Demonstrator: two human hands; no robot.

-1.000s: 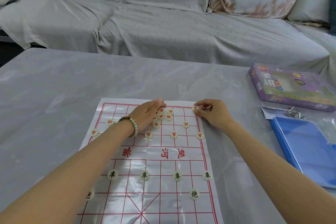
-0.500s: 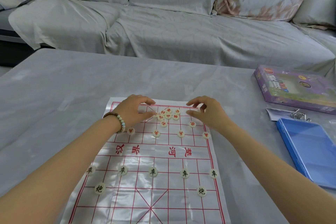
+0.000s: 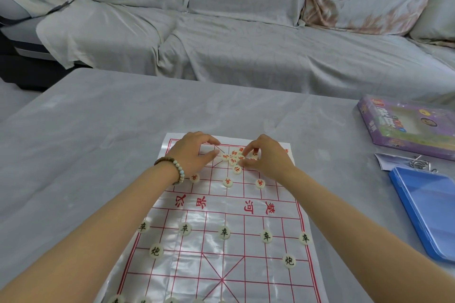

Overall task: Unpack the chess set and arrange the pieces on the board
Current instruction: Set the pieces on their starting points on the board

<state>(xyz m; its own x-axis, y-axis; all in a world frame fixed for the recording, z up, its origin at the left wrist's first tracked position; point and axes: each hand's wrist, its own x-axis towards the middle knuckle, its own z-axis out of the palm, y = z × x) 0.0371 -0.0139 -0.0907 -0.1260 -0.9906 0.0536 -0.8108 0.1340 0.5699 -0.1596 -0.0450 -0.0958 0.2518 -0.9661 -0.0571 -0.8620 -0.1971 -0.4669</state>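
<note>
Head view: the board [image 3: 216,206] lies flat on the worktop [image 3: 86,142], its long axis running away from the person. On it are five black soldiers [image 3: 224,232] in one row, two black cannons [image 3: 289,261], and three red soldiers [image 3: 227,182]. About six red pieces [image 3: 234,158] cluster at the far end. The left hand [image 3: 194,155] is beside them, wide and holding nothing. The right hand [image 3: 267,157] curls over them; I cannot tell its grip.

Your board [image 3: 209,268], a glossy white sheet with a red grid, lies flat before you. On its near half five round cream black-lettered pieces [image 3: 224,232] stand in a row across the grid, with a black-lettered pair [image 3: 156,251] set one at each side just nearer you. On the far half three red-lettered pieces [image 3: 228,182] sit in a line, and beyond them a cluster [image 3: 232,158] of red-lettered discs is bunched together near the far edge.
</note>
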